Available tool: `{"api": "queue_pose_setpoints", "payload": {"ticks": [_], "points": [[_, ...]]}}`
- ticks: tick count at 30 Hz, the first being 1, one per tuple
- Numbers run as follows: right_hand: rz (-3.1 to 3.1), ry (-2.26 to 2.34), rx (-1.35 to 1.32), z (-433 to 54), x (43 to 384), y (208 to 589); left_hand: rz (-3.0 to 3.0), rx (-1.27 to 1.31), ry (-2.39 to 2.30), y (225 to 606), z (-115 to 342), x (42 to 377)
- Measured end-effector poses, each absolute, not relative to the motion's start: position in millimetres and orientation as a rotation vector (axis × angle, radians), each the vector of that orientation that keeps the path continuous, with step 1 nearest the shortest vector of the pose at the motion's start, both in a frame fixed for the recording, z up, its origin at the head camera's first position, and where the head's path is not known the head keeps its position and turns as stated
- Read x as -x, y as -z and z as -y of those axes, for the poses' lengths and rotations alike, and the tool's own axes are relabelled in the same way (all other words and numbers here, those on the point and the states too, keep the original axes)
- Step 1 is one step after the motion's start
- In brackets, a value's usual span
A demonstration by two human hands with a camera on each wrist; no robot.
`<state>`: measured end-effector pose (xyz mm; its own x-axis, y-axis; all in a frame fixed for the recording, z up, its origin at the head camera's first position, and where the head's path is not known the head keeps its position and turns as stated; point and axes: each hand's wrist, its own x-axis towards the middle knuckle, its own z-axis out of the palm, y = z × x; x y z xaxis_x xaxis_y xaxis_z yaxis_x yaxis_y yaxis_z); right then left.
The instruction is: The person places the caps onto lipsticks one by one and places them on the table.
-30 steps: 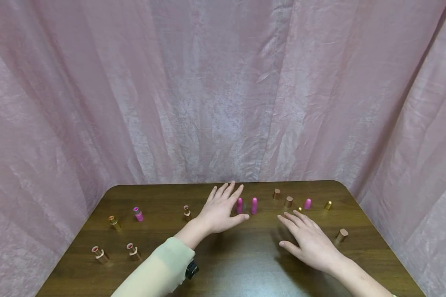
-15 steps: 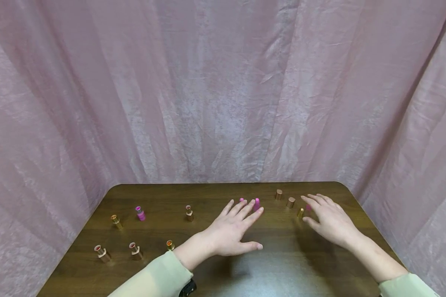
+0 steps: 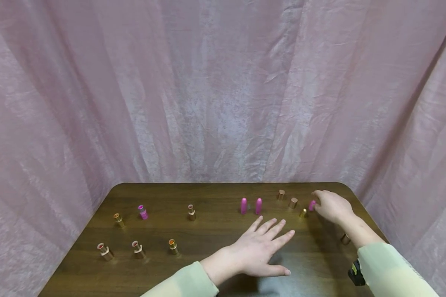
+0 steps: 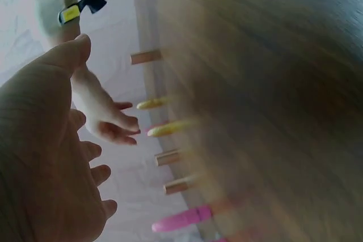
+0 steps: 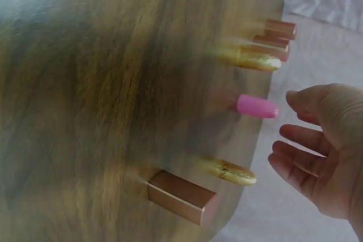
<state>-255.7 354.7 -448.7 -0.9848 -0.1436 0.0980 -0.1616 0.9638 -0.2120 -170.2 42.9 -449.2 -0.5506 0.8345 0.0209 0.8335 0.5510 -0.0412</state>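
Observation:
My right hand [image 3: 332, 206] hovers at the back right of the table, fingers slightly bent and holding nothing. In the right wrist view, its thumb and fingertips are close to a pink lipstick cap [image 5: 256, 106], with a gap between them. Gold caps [image 5: 235, 172] stand on either side of that pink one, and a copper cap [image 5: 181, 196] is nearer the wrist. Spread fingers show on my left hand [image 3: 256, 251], held palm down over the middle front of the table. Beyond it stand two pink bullet-shaped tubes [image 3: 243, 205].
Uncapped lipsticks stand across the left half: copper ones [image 3: 138, 250], gold ones [image 3: 173, 246] and a pink one [image 3: 143, 212]. Two more copper caps [image 3: 292, 203] are near the back edge. A pink curtain [image 3: 223, 90] hangs behind the wooden table [image 3: 208, 231].
My right hand has moved right and farther back, to the pink cap, its fingers bending a little. The left hand has shifted right and nearer to me, uncovering the pink tubes and a gold lipstick.

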Motion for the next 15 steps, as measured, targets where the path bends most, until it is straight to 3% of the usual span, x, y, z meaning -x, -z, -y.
{"api": "queue_pose_setpoints", "payload": {"ticks": [15], "points": [[3.171, -0.393, -0.099, -358.6, 280.9, 461.8, 2.778, 1.392, -0.092, 480.1, -97.3, 185.6]]}}
